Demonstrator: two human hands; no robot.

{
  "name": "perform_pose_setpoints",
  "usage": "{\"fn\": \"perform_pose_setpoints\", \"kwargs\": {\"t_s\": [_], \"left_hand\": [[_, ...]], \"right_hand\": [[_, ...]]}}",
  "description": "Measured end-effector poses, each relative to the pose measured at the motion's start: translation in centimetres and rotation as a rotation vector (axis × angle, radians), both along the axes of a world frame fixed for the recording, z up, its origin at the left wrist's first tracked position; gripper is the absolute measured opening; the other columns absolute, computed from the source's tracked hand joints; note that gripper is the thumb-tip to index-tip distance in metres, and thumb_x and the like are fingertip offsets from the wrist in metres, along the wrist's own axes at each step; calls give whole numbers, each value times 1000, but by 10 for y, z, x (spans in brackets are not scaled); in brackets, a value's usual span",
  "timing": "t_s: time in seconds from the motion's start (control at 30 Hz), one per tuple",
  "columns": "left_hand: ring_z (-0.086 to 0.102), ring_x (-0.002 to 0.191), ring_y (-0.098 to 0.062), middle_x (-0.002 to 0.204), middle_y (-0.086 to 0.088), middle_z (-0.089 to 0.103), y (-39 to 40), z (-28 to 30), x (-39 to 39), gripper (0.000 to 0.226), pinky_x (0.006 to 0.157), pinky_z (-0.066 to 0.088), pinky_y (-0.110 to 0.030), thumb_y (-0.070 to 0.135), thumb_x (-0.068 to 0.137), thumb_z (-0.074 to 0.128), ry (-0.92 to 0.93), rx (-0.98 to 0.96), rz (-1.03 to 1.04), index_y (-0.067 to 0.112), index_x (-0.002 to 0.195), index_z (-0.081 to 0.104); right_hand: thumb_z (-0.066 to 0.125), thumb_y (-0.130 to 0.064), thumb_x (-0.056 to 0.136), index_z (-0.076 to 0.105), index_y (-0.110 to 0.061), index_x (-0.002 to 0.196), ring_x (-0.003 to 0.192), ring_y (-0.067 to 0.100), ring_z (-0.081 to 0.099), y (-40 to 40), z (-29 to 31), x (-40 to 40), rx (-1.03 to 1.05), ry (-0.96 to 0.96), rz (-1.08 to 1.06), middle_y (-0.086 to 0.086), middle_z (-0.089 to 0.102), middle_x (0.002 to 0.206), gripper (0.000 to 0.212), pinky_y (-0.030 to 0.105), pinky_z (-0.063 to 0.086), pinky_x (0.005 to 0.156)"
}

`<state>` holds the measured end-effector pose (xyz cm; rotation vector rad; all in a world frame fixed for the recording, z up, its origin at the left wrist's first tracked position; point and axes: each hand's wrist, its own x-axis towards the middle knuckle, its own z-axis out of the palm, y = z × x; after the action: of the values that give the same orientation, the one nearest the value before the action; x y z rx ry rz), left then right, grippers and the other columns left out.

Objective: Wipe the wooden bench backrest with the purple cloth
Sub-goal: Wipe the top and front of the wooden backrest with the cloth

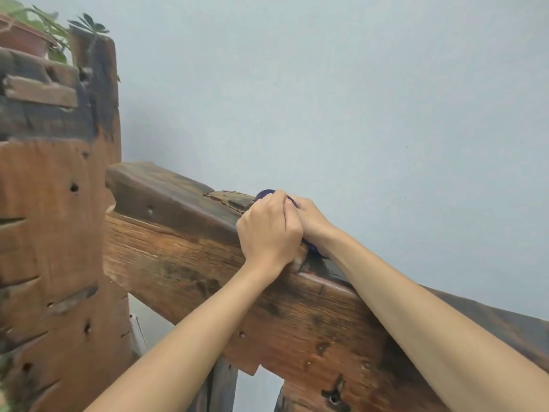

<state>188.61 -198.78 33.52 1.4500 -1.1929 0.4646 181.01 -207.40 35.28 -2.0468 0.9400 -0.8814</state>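
Observation:
The wooden bench backrest is a thick, rough, brown beam that slopes from upper left to lower right, with a darker top edge. Both my hands press on that top edge, side by side and touching. My left hand lies over the front of the edge, fingers curled. My right hand sits just behind it. The purple cloth is almost wholly hidden under the hands; a small bit shows above the fingertips and another bit below my right wrist. I cannot tell which hand holds most of it.
A tall weathered wooden post or cabinet stands at the left, close to the backrest's end, with a potted green plant on top. A plain pale wall runs right behind the backrest. A gap opens below the beam.

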Motion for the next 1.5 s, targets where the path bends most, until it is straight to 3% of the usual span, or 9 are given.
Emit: {"fn": "perform_pose_setpoints", "kwargs": {"t_s": [0.17, 0.37, 0.53, 0.73, 0.83, 1.07, 1.17, 1.33, 1.5], "left_hand": [[44, 62, -27, 61, -2, 52, -4, 0, 6, 23, 54, 25, -34, 27, 84, 38, -25, 93, 12, 15, 65, 45], [49, 103, -24, 88, 0, 68, -10, 3, 7, 34, 65, 42, -36, 30, 86, 40, -298, 282, 59, 14, 81, 69], [60, 80, -31, 79, -11, 70, -8, 7, 10, 50, 66, 34, -35, 44, 84, 31, -490, 510, 64, 18, 80, 74], [54, 122, -38, 132, -19, 62, -8, 2, -102, 55, 106, 37, -50, 50, 93, 31, -510, 891, -106, 15, 120, 65], [55, 125, -35, 136, -16, 59, 13, -20, -204, 66, 105, 38, -49, 60, 96, 21, -608, 884, -416, 17, 124, 61], [64, 101, -33, 110, -10, 70, 6, -33, -230, 66, 71, 40, -39, 66, 91, 19, -674, 597, -357, 20, 102, 65], [61, 92, -34, 103, -11, 69, 7, -36, -240, 60, 70, 39, -38, 58, 87, 20, -662, 581, -309, 18, 99, 63], [57, 89, -33, 101, -11, 67, 9, -35, -246, 55, 73, 38, -39, 52, 86, 22, -606, 614, -255, 20, 102, 63], [52, 81, -32, 95, -11, 65, 13, -36, -248, 55, 72, 34, -40, 53, 86, 22, -586, 618, -222, 19, 102, 63]], "right_hand": [[48, -30, 103, 67, -21, 100, 79, 29, 68, 26, -2, -37, -236, 265, 12, 7, 74, 93, 21, 44, 56, 69], [53, -32, 101, 65, -36, 111, 101, 16, 64, 64, -15, -147, -397, 571, -111, -15, 71, 107, 16, 43, 52, 92], [40, -49, 101, 59, -47, 112, 131, -2, 48, 122, -25, -235, -488, 613, -214, -27, 56, 132, 22, 40, 48, 99], [65, -14, 94, 68, -22, 136, 138, 32, 55, 173, -94, -333, -1224, 667, -504, 14, 54, 152, 43, 47, 47, 108], [64, -12, 98, 66, -21, 138, 144, 30, 49, 179, -125, -359, -1334, 721, -483, 12, 49, 156, 40, 46, 44, 114], [59, -25, 101, 48, -35, 151, 148, 29, 44, 220, -166, -528, -1187, 964, -796, 6, 39, 163, 52, 47, 39, 117], [59, -20, 99, 31, -41, 158, 155, 35, 25, 228, -180, -571, -848, 672, -1150, 8, 21, 171, 68, 56, 38, 116], [36, -37, 111, 21, -22, 164, 158, 31, 15, 200, -209, -488, -151, -461, -1676, 7, 3, 174, 57, 51, 35, 119], [46, -5, 106, 30, 19, 149, 153, 52, 16, 187, -234, -386, -171, -680, -1634, 38, 10, 163, 52, 52, 24, 124]]}}
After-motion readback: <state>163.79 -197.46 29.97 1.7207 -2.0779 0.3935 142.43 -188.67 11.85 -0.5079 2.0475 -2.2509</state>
